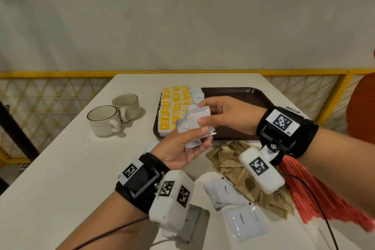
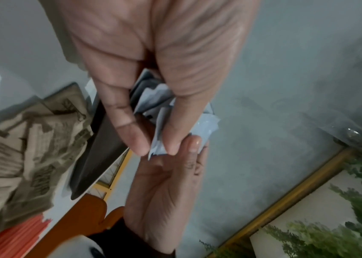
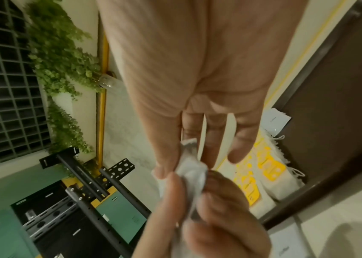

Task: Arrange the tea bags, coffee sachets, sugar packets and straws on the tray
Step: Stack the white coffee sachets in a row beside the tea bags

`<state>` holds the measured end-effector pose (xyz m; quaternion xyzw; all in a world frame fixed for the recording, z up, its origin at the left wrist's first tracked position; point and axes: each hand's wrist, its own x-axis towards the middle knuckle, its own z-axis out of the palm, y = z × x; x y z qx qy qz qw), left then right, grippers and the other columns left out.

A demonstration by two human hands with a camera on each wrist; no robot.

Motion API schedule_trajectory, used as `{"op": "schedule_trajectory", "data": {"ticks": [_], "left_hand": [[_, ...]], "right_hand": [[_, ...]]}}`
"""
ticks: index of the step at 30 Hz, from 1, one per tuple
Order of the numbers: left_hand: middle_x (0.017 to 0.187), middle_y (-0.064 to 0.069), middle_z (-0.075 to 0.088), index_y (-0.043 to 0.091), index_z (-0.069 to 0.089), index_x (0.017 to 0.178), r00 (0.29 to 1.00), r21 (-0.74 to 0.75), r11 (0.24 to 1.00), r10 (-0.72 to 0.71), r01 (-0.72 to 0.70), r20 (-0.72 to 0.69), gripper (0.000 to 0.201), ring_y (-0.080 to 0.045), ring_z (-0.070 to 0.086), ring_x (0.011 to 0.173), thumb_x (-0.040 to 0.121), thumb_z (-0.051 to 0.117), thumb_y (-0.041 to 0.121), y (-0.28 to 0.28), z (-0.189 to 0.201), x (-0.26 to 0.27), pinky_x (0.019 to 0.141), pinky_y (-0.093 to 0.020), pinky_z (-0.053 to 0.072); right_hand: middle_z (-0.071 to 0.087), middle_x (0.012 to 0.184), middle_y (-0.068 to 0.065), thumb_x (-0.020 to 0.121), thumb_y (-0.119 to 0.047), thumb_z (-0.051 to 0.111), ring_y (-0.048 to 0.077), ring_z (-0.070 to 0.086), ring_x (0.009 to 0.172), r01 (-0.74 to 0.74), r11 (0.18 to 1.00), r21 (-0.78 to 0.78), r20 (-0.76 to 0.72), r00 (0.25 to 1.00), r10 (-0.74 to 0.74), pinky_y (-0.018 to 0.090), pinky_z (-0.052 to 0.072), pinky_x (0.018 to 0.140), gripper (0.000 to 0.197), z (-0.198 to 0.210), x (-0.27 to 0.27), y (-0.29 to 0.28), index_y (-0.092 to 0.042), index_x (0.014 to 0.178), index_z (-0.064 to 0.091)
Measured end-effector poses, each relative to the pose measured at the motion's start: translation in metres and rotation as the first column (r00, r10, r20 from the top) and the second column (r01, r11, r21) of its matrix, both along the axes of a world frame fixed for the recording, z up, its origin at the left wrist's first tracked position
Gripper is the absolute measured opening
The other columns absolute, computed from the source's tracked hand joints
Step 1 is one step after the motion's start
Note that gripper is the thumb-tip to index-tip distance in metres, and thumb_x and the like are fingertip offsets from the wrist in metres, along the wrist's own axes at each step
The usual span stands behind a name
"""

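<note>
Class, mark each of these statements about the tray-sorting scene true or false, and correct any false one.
1. Both hands hold white coffee sachets. True.
2. The tea bags lie on the tray. True.
3. The red straws are on the tray. False: they lie on the table, near the right hand.
4. The brown sugar packets are on the tray. False: they are on the table.
5. Two cups stand left of the tray. True.

A plain pale wall (image 1: 182,16) was seen behind the white bench (image 1: 60,168), edged by a yellow lattice railing (image 1: 50,95). Green foliage (image 3: 60,57), a dark gridded window (image 3: 0,87) and black perforated metal bars (image 3: 100,185) were shown beyond
</note>
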<state>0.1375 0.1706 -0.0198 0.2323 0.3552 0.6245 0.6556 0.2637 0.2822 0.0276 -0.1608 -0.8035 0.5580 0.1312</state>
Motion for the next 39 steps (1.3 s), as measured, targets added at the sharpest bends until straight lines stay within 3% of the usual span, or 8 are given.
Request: {"op": "schedule_trajectory", "data": {"ticks": [5, 10, 15, 18, 22, 27, 32, 39], "left_hand": [[0.084, -0.012, 0.067, 0.004, 0.063, 0.101, 0.999, 0.014, 1.0, -0.024, 0.025, -0.039, 0.03, -0.016, 0.067, 0.071, 0.07, 0.067, 0.003, 0.016, 0.006, -0.006, 0.06, -0.022, 0.057], [0.093, -0.01, 0.07, 0.008, 0.061, 0.114, 0.96, -0.003, 0.998, -0.061, 0.062, -0.273, 0.043, -0.014, 0.066, 0.076, 0.074, 0.074, 0.016, 0.014, 0.004, -0.027, 0.067, -0.023, 0.057], [0.089, -0.01, 0.071, 0.006, 0.062, 0.093, 0.925, 0.002, 1.0, 0.025, -0.026, -0.379, 0.033, -0.011, 0.065, 0.064, 0.065, 0.079, 0.017, 0.014, 0.013, -0.055, 0.059, -0.02, 0.055], [0.081, -0.006, 0.07, 0.005, 0.063, 0.093, 0.899, 0.065, 0.995, 0.101, -0.081, -0.426, 0.02, -0.011, 0.064, 0.063, 0.075, 0.067, 0.012, 0.023, 0.025, -0.057, 0.062, -0.02, 0.057], [0.086, -0.005, 0.07, 0.009, 0.063, 0.099, 0.842, 0.079, 0.995, 0.091, -0.058, -0.532, 0.02, -0.016, 0.069, 0.076, 0.081, 0.065, -0.001, 0.039, 0.03, -0.051, 0.067, -0.024, 0.058], [0.107, -0.013, 0.07, 0.005, 0.058, 0.119, 0.893, 0.114, 0.979, 0.2, -0.167, -0.404, 0.038, -0.021, 0.069, 0.091, 0.084, 0.06, -0.009, 0.056, 0.018, -0.043, 0.07, -0.025, 0.058], [0.109, -0.011, 0.07, 0.009, 0.061, 0.118, 0.93, 0.128, 0.982, 0.171, -0.136, -0.324, 0.037, -0.02, 0.069, 0.094, 0.085, 0.059, -0.008, 0.069, 0.014, -0.033, 0.069, -0.024, 0.057], [0.074, -0.01, 0.058, 0.006, 0.054, 0.078, 0.684, 0.097, 0.966, 0.237, -0.238, -0.69, 0.015, -0.02, 0.06, 0.069, 0.088, 0.059, -0.004, 0.102, 0.038, -0.066, 0.061, -0.022, 0.057]], "right_hand": [[0.061, 0.104, 0.007, 0.097, -0.008, 0.047, 0.009, 0.06, 0.094, -0.024, 0.997, -0.072, -0.032, 0.999, 0.022, 0.024, 0.049, 0.084, 0.015, -0.011, -0.005, 0.009, -0.01, 0.112, 0.053], [0.057, 0.099, 0.013, 0.096, -0.008, 0.051, 0.018, 0.055, 0.086, 0.049, 0.996, -0.069, 0.009, 0.999, -0.049, 0.029, 0.045, 0.075, 0.013, -0.003, 0.0, 0.028, -0.011, 0.108, 0.056], [0.054, 0.099, 0.017, 0.094, -0.007, 0.054, 0.025, 0.051, 0.081, 0.077, 0.993, -0.085, 0.141, 0.988, -0.065, 0.023, 0.05, 0.058, 0.021, 0.006, 0.007, 0.039, -0.013, 0.114, 0.053], [0.065, 0.094, 0.009, 0.094, -0.005, 0.053, 0.012, 0.062, 0.075, 0.042, 0.998, -0.05, 0.149, 0.988, -0.034, 0.025, 0.051, 0.062, 0.017, 0.008, 0.005, 0.038, -0.011, 0.109, 0.06], [0.064, 0.101, 0.014, 0.092, -0.001, 0.054, 0.02, 0.063, 0.087, 0.154, 0.979, -0.131, 0.028, 0.988, -0.152, 0.031, 0.054, 0.073, 0.022, 0.002, -0.003, 0.039, 0.0, 0.115, 0.057], [0.067, 0.099, 0.014, 0.088, -0.003, 0.062, 0.018, 0.067, 0.08, 0.35, 0.865, -0.359, -0.086, 0.911, -0.404, 0.024, 0.058, 0.064, 0.026, -0.009, -0.011, 0.04, 0.001, 0.114, 0.057], [0.067, 0.093, 0.005, 0.089, -0.022, 0.066, 0.012, 0.056, 0.074, 0.415, 0.815, -0.404, -0.001, 0.891, -0.454, 0.019, 0.043, 0.052, 0.018, -0.02, -0.018, 0.047, -0.012, 0.105, 0.066], [0.063, 0.086, 0.007, 0.09, -0.019, 0.066, 0.016, 0.058, 0.075, 0.56, 0.734, -0.385, 0.048, 0.806, -0.59, 0.02, 0.045, 0.054, 0.009, -0.025, -0.029, 0.094, -0.013, 0.086, 0.061]]}}
